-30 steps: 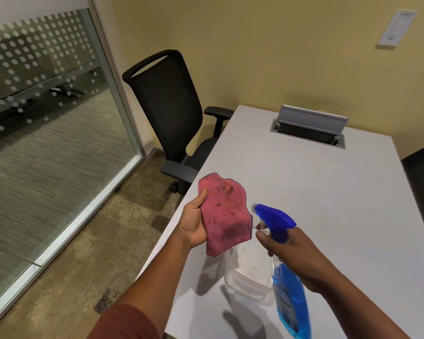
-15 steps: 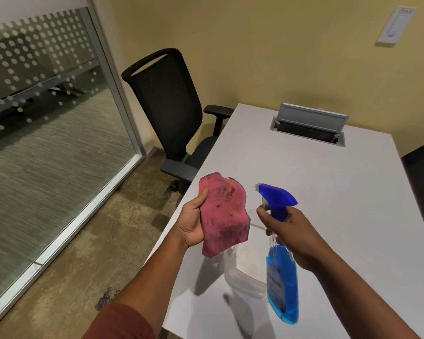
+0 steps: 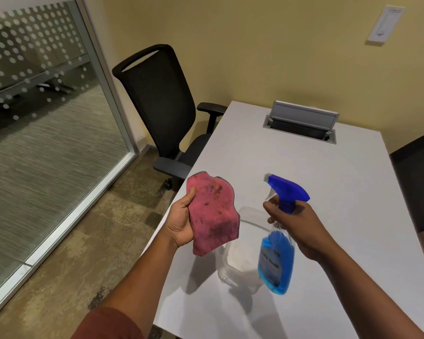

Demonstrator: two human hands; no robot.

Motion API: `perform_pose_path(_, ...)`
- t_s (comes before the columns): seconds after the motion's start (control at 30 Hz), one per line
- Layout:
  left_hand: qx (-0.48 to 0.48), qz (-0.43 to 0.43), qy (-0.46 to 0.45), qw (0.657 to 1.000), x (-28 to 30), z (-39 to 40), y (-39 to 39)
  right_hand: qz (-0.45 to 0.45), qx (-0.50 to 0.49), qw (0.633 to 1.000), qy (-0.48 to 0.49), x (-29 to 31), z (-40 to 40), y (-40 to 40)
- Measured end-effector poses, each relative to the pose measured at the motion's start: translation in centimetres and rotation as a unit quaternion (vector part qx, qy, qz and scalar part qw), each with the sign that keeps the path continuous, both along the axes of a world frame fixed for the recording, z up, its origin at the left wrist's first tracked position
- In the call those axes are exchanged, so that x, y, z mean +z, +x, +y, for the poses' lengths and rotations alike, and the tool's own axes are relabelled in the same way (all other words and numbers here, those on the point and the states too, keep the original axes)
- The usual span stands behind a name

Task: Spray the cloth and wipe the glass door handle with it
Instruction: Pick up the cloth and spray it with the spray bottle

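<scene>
My left hand (image 3: 180,222) holds a pink cloth (image 3: 211,211) up over the table's near left edge, its stained face turned toward the bottle. My right hand (image 3: 296,222) grips the neck of a spray bottle (image 3: 277,255) with blue liquid and a blue trigger head (image 3: 288,188). The nozzle points left at the cloth, a short gap away. A finger rests on the trigger. A glass wall (image 3: 47,133) with a frosted dot band stands at the left. No door handle is in view.
A clear plastic container (image 3: 238,263) sits on the white table (image 3: 304,167) below the cloth and bottle. A black mesh office chair (image 3: 162,106) stands at the table's left side. An open cable box (image 3: 301,123) is set in the far table top. Another dark chair (image 3: 419,182) is at right.
My right hand has raised the spray bottle and drawn it to the right, away from the cloth. The bottle hangs more upright. The cloth stays nearly in place.
</scene>
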State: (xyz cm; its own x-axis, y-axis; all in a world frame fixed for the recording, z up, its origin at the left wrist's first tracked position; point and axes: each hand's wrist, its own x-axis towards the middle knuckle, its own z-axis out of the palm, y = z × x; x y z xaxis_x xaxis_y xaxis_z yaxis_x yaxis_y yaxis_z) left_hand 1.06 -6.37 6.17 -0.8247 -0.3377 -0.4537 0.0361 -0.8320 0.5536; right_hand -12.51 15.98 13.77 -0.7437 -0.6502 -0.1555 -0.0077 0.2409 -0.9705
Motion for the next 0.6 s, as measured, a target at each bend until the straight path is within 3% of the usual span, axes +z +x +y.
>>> perform_pose_path(0.23, -0.005, -0.005, -0.002, 1.000, 0.2, 0.1, 0.7, 0.024, 0.034, 0.999, 0.009, -0.7, -1.1, -3.3)
perform_pose_path(0.4, -0.008, -0.017, -0.001, 1.000, 0.0, 0.4, 1.2, -0.048, 0.073, 0.996, -0.032, -2.3, -1.5, -5.0)
perform_pose_path(0.6, -0.009, -0.022, 0.006, 1.000, -0.1, 0.9, 1.6, -0.032, 0.094, 0.995, 0.029, -4.2, -3.3, -6.4)
